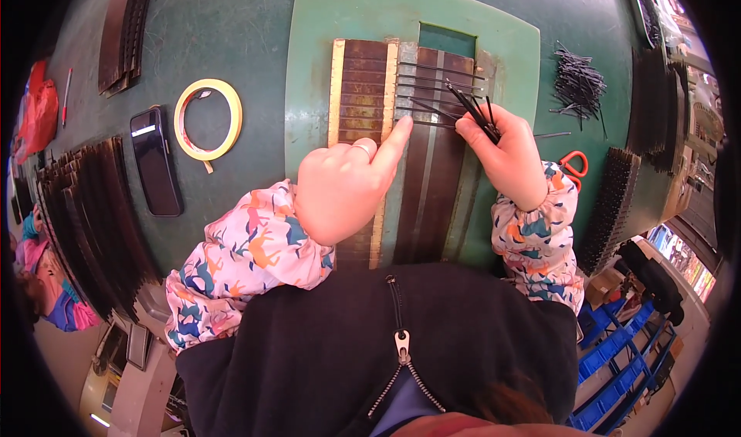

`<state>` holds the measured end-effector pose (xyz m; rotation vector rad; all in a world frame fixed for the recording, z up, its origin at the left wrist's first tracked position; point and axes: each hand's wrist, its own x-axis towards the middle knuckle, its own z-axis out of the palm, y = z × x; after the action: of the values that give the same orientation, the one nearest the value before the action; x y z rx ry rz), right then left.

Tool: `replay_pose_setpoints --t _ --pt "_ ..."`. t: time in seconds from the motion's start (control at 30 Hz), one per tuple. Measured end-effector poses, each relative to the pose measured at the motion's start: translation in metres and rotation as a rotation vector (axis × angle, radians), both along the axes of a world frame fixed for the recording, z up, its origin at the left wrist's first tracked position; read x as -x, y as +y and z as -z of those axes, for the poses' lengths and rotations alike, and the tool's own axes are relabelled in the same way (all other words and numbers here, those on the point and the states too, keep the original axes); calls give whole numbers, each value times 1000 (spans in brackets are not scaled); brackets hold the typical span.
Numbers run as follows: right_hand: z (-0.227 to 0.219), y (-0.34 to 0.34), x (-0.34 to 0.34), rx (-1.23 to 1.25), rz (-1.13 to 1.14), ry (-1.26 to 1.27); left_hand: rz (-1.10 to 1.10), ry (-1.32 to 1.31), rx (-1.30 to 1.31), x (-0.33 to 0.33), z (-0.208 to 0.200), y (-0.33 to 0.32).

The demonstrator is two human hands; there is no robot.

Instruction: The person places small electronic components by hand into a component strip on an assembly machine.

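Observation:
My right hand (513,155) pinches a bunch of thin black sticks (485,121) that fan out toward the upper left. Beneath it, several similar sticks (440,70) lie crosswise, spaced apart, over a dark brown strip panel (421,175). My left hand (340,186), a ring on one finger, stretches its index finger to the left end of one laid stick; its other fingers curl in, and I see nothing held. Left of the panel runs a second brown panel (364,74) between two yellow edge strips (390,70). Both panels rest on a light green board (324,20) with a rectangular cutout.
A heap of black sticks (580,86) and red-handled scissors (573,163) lie right of the board. To the left are a yellow tape roll (234,113), a phone (157,167) and stacked dark strips (85,213). More dark toothed strips (614,205) line the right edge.

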<state>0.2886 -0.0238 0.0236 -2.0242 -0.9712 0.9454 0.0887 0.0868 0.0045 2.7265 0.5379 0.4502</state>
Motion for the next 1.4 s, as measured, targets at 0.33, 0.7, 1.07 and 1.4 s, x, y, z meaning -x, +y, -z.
replay_pose_setpoints --t 0.33,0.7,1.07,1.4 --pt "-14 -15 -14 51 0 83 1 -64 8 3 5 -2" --pt "-6 3 -1 163 -124 96 2 -21 -16 4 4 -6" --pt "-43 -25 -2 101 -143 332 -37 27 554 -3 -18 -3" --pt "-30 -21 27 11 -87 332 -417 -275 1907 -5 -29 -14"
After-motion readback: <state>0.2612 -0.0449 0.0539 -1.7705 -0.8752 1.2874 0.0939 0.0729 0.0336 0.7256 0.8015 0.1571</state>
